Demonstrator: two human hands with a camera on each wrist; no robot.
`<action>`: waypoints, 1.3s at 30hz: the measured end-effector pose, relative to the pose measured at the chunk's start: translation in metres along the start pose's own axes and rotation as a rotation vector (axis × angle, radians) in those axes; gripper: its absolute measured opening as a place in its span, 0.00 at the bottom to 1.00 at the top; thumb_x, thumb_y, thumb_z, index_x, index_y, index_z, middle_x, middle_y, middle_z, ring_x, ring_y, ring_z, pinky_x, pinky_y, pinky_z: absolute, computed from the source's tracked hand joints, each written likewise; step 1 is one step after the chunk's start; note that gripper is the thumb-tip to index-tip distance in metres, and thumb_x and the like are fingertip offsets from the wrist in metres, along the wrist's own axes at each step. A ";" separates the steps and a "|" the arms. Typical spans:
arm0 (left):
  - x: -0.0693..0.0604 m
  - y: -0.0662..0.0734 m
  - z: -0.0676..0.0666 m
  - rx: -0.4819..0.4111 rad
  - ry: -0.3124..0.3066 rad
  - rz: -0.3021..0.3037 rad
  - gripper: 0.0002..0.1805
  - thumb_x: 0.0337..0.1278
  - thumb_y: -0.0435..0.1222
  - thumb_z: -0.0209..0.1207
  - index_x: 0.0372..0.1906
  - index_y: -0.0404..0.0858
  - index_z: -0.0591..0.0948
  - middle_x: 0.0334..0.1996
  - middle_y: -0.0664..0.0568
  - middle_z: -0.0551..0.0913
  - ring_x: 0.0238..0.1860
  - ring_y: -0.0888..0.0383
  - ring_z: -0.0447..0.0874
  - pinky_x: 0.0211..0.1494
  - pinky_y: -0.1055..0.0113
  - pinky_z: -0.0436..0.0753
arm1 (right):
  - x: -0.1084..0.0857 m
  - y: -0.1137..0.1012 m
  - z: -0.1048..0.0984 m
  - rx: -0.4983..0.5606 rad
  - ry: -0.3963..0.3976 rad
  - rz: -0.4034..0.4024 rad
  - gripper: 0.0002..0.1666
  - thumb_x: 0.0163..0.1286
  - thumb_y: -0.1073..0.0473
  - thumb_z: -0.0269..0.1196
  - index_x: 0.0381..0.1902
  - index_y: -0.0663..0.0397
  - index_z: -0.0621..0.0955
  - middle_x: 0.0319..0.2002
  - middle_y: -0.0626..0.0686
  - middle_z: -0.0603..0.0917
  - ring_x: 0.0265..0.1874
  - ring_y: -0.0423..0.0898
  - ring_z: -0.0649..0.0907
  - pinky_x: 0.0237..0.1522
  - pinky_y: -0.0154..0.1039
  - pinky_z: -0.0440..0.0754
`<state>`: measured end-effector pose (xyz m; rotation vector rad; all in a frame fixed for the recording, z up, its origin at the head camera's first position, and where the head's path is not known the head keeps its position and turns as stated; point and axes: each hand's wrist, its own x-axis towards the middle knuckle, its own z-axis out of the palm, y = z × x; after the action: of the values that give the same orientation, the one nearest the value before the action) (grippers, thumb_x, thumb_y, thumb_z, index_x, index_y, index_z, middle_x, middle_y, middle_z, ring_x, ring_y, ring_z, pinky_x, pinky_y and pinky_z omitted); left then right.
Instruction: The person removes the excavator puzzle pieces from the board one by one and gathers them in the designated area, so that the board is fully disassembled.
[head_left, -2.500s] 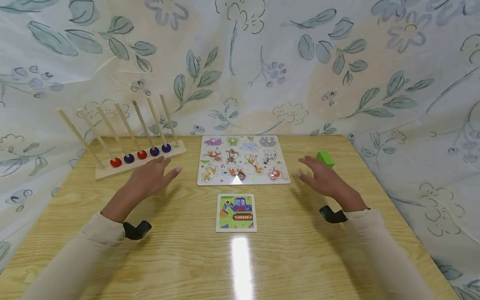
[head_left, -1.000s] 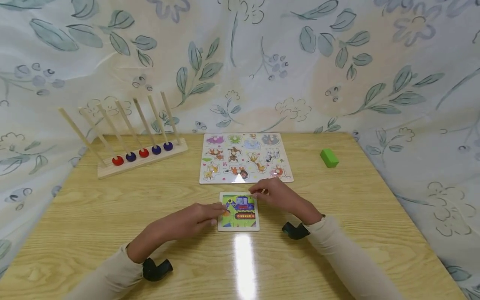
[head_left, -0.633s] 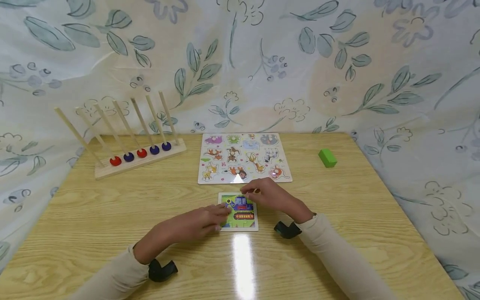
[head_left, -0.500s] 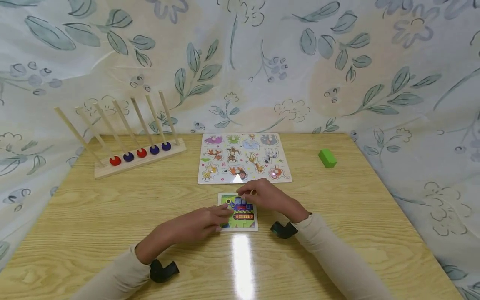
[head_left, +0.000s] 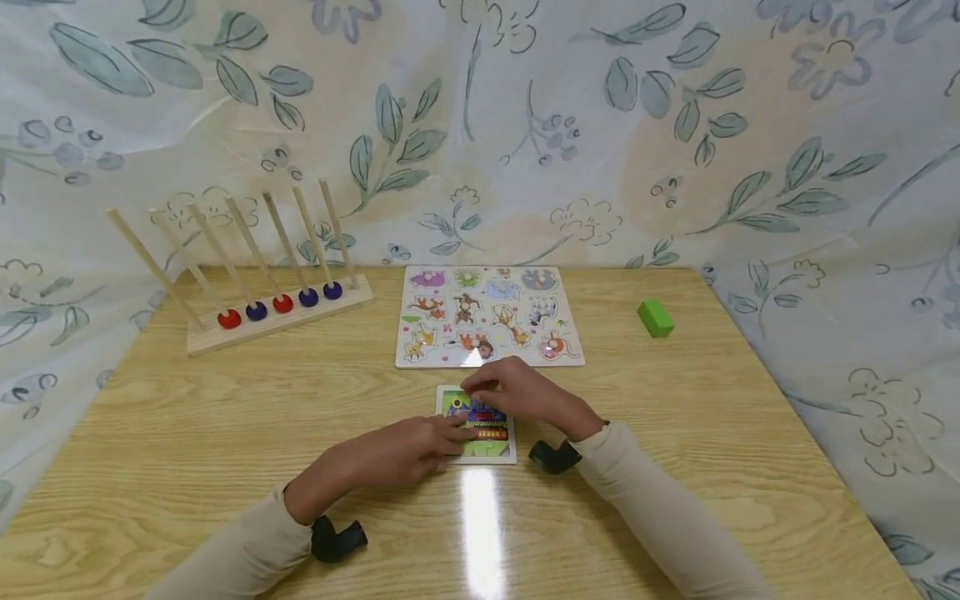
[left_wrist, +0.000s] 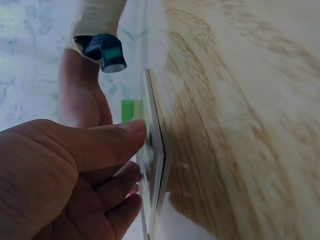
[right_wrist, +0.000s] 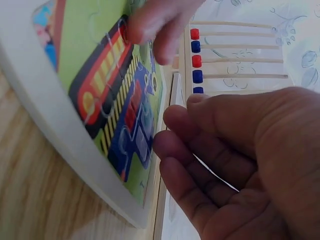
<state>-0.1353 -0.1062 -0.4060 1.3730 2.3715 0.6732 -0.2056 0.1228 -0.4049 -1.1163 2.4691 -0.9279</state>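
- Picture puzzle (head_left: 491, 448): off-white frame, bright green ground.
- Printed vehicle (right_wrist: 120, 95): blue body with red details; diagonal yellow-and-black striped band; track in red and yellow, edged black.
- Animal board (head_left: 486, 333): white ground, multicoloured animal figures, including purple, green, grey and orange; one with black-and-white zebra stripes.
- Peg rack (head_left: 255, 328): pale natural wood.
- Beads (head_left: 282, 304), left to right in the head view: red, blue, red, blue, blue.
- Block (head_left: 656, 318): solid green.
- Tabletop (head_left: 225, 433): yellow-brown wood grain.
- Backdrop cloth (head_left: 495, 175): whitish with peach patches; grey-green leaf and lavender flower print.
- Sleeves (head_left: 637, 492): plain beige.
- Wrist devices (head_left: 553, 457): black.
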 end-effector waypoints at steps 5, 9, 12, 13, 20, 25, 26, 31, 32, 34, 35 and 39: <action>0.001 -0.001 -0.001 0.040 -0.007 0.015 0.16 0.66 0.26 0.56 0.56 0.35 0.82 0.66 0.50 0.72 0.68 0.51 0.66 0.64 0.58 0.71 | 0.005 -0.001 0.003 -0.001 -0.002 -0.021 0.13 0.70 0.65 0.62 0.50 0.61 0.85 0.45 0.51 0.86 0.44 0.42 0.83 0.44 0.33 0.80; 0.001 -0.002 0.000 0.037 0.003 0.011 0.17 0.65 0.25 0.56 0.56 0.35 0.83 0.65 0.50 0.74 0.66 0.51 0.68 0.62 0.60 0.73 | 0.009 -0.002 0.006 -0.019 -0.006 -0.023 0.12 0.70 0.66 0.62 0.49 0.61 0.85 0.44 0.51 0.85 0.43 0.42 0.83 0.44 0.32 0.80; 0.001 -0.001 0.000 0.038 0.011 0.007 0.17 0.65 0.24 0.55 0.56 0.35 0.82 0.64 0.50 0.74 0.66 0.51 0.69 0.62 0.60 0.74 | 0.012 -0.003 0.008 -0.056 -0.008 -0.026 0.12 0.70 0.66 0.61 0.49 0.61 0.85 0.43 0.51 0.85 0.41 0.40 0.82 0.43 0.32 0.79; 0.001 -0.001 0.000 0.041 0.015 0.008 0.17 0.65 0.24 0.55 0.56 0.35 0.82 0.64 0.50 0.75 0.66 0.51 0.69 0.62 0.59 0.74 | 0.013 -0.004 0.009 -0.072 -0.009 -0.028 0.12 0.70 0.66 0.61 0.48 0.60 0.86 0.43 0.51 0.85 0.40 0.40 0.82 0.41 0.32 0.79; 0.001 0.000 0.003 0.028 0.020 -0.009 0.15 0.67 0.25 0.53 0.53 0.37 0.84 0.65 0.51 0.73 0.66 0.52 0.67 0.61 0.59 0.75 | 0.020 -0.011 0.011 -0.183 -0.048 -0.033 0.13 0.70 0.66 0.58 0.47 0.59 0.86 0.40 0.51 0.82 0.30 0.38 0.76 0.32 0.32 0.75; 0.001 -0.001 0.004 0.041 0.020 -0.017 0.13 0.68 0.27 0.54 0.46 0.40 0.87 0.65 0.52 0.73 0.67 0.53 0.67 0.60 0.61 0.76 | 0.025 -0.015 0.013 -0.216 -0.071 0.001 0.14 0.70 0.66 0.57 0.48 0.59 0.86 0.39 0.51 0.79 0.28 0.38 0.74 0.30 0.31 0.74; 0.001 -0.001 0.004 0.035 0.022 -0.015 0.13 0.68 0.27 0.54 0.42 0.41 0.87 0.64 0.51 0.73 0.67 0.53 0.67 0.59 0.61 0.76 | 0.025 -0.015 0.013 -0.220 -0.072 0.003 0.14 0.70 0.67 0.57 0.48 0.59 0.86 0.39 0.51 0.79 0.28 0.39 0.74 0.30 0.31 0.74; 0.001 -0.002 0.006 -0.029 0.036 -0.018 0.14 0.68 0.26 0.53 0.29 0.43 0.83 0.63 0.49 0.74 0.67 0.52 0.66 0.59 0.61 0.76 | 0.028 -0.017 0.014 -0.231 -0.070 0.010 0.15 0.70 0.67 0.56 0.48 0.58 0.86 0.38 0.51 0.80 0.29 0.40 0.75 0.31 0.32 0.75; 0.001 -0.002 0.006 -0.039 0.039 -0.020 0.14 0.68 0.26 0.53 0.28 0.43 0.82 0.63 0.48 0.74 0.67 0.52 0.66 0.59 0.61 0.76 | 0.028 -0.017 0.014 -0.233 -0.068 0.011 0.15 0.70 0.68 0.55 0.47 0.58 0.86 0.37 0.51 0.80 0.29 0.40 0.75 0.32 0.32 0.75; 0.002 -0.002 0.006 -0.045 0.045 -0.021 0.13 0.68 0.26 0.54 0.31 0.42 0.84 0.63 0.48 0.75 0.67 0.52 0.66 0.60 0.61 0.76 | 0.028 -0.016 0.014 -0.237 -0.064 0.014 0.15 0.70 0.68 0.55 0.46 0.58 0.86 0.37 0.51 0.80 0.29 0.40 0.75 0.33 0.32 0.75; 0.002 -0.002 0.006 -0.046 0.047 -0.023 0.12 0.67 0.26 0.54 0.34 0.41 0.85 0.63 0.48 0.75 0.67 0.52 0.66 0.60 0.60 0.75 | 0.028 -0.016 0.015 -0.235 -0.061 0.017 0.15 0.70 0.68 0.55 0.45 0.58 0.86 0.37 0.51 0.80 0.29 0.40 0.75 0.33 0.32 0.75; 0.002 -0.002 0.005 -0.046 0.054 -0.030 0.12 0.67 0.27 0.55 0.47 0.37 0.87 0.62 0.48 0.75 0.67 0.53 0.67 0.61 0.60 0.75 | 0.028 -0.015 0.015 -0.245 -0.053 0.019 0.15 0.70 0.68 0.54 0.45 0.56 0.87 0.37 0.51 0.79 0.29 0.40 0.75 0.33 0.33 0.75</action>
<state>-0.1352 -0.1035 -0.4117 1.3135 2.3974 0.7616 -0.2086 0.0876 -0.4058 -1.1719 2.5966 -0.5936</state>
